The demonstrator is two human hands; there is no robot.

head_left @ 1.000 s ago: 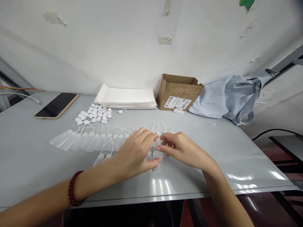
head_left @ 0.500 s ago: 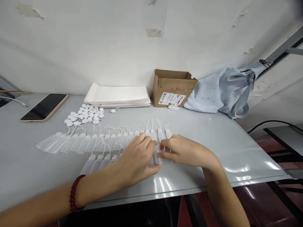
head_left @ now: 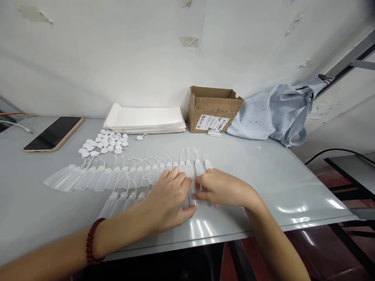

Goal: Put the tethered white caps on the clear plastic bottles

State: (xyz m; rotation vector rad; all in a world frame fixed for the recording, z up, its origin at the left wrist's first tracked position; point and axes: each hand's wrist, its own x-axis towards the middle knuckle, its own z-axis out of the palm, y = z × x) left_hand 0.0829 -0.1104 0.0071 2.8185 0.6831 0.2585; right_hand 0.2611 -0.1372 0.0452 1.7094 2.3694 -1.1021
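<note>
A long row of small translucent plastic bottles (head_left: pixel 96 177) with tethered caps lies flat across the grey table (head_left: pixel 263 175). A shorter second row (head_left: pixel 120 201) lies nearer to me. My left hand (head_left: pixel 166 197), with a red bead bracelet on the wrist, rests fingers curled over the right end of the near row. My right hand (head_left: pixel 221 189) meets it from the right, fingertips pinched. Between both hands sits one small bottle (head_left: pixel 191 195), mostly hidden by the fingers and held low at the table surface.
A pile of small white caps (head_left: pixel 104 142) lies behind the rows. Behind that are a stack of white bags (head_left: pixel 145 119), an open cardboard box (head_left: pixel 212 109), a light blue cloth bag (head_left: pixel 278 113) and a phone (head_left: pixel 52 134) at the left. The table's edge runs close to my arms.
Both hands have lowered the small bottle from a little above the table down to its surface, at the right end of the near row. The camera has swung slightly right.
</note>
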